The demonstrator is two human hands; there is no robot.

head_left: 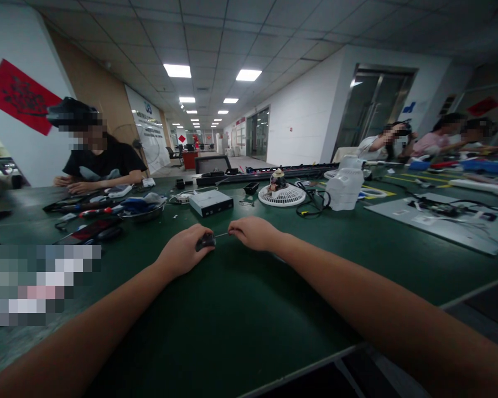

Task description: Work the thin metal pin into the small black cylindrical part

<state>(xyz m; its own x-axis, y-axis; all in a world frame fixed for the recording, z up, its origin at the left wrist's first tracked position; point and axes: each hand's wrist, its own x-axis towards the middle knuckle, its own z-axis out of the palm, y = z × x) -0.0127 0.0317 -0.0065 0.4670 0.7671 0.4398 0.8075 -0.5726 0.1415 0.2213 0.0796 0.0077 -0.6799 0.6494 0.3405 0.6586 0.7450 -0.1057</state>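
Observation:
In the head view, my left hand [186, 249] is closed around a small rounded dark object [206, 241], which looks like a computer mouse. From its right end a thin, straight grey piece [221, 235] runs to my right hand [253, 232]; I cannot tell whether it is a cord or a metal shaft. The fingertips of my right hand pinch its far end. Both hands are low over the green table [216, 320]. Just beyond them lies a silver optical drive [211, 203] with a black front.
A round white fan grille [282, 196], black cables [313, 202] and a white plastic housing [345, 185] stand behind my right hand. A metal bowl [143, 210] and tools lie left. A panel with circuit parts [435, 221] lies right. A person in black [103, 157] sits across.

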